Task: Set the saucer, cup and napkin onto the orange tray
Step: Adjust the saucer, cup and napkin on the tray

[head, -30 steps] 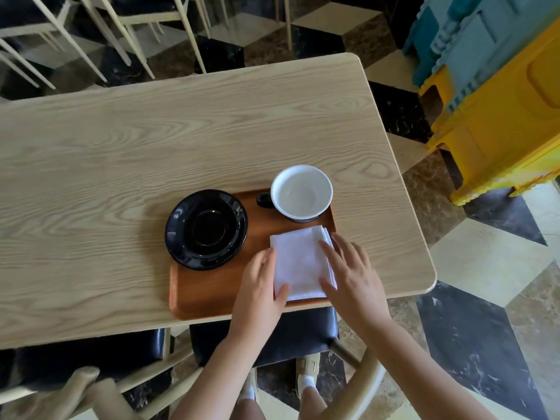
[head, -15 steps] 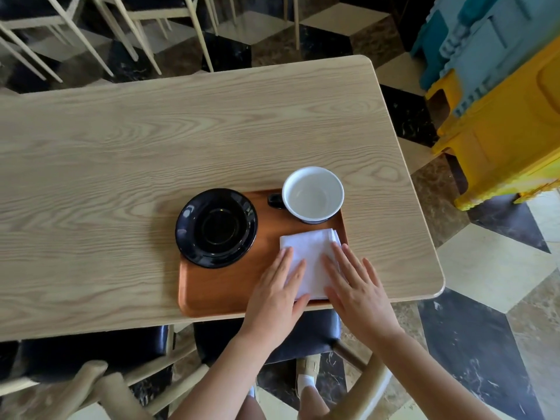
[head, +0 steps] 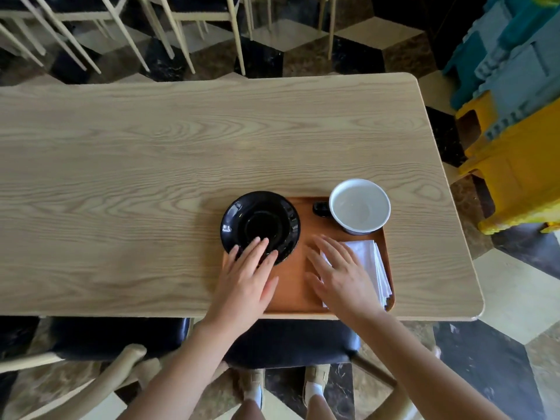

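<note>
Two bare hands rest flat over an orange tray [head: 298, 286] at the near edge of a light wooden table [head: 181, 153]. The left hand [head: 245, 280], fingers spread and gripping nothing, overlaps the near rim of a black saucer [head: 260, 221] on the tray's left end. The right hand [head: 342, 277], fingers also spread, lies on a folded white napkin [head: 371, 262] at the tray's right side. A white-lined cup [head: 359, 206] stands upright at the tray's far right corner.

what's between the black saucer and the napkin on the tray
In the head view, bare orange tray separates the saucer from the napkin, and the right hand lies partly across that stretch.
</note>
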### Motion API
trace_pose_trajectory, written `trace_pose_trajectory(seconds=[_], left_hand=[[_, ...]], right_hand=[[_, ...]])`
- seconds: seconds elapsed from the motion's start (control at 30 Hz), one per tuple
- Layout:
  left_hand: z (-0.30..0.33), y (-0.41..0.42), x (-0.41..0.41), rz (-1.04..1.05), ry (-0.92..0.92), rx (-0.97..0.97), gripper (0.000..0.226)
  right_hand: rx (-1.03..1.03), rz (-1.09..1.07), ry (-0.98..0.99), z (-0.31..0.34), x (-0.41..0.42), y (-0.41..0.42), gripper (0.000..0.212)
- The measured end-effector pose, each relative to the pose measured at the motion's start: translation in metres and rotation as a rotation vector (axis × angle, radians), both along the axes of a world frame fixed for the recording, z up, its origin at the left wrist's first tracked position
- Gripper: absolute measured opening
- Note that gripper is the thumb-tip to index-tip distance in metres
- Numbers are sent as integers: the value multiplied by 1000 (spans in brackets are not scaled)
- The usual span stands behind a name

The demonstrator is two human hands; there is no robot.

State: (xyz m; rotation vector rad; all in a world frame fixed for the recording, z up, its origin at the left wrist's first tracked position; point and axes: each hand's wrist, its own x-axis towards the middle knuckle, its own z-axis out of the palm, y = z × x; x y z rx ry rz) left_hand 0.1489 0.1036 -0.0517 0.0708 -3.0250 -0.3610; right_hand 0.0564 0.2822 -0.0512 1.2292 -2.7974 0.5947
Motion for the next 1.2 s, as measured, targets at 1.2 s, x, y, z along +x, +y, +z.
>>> trace_pose_trajectory(seconds=[1.2], left_hand=[[-14,-68,58,-220,-32,33,38]], right_hand=[[46,-44,24,0,58,-28,30]])
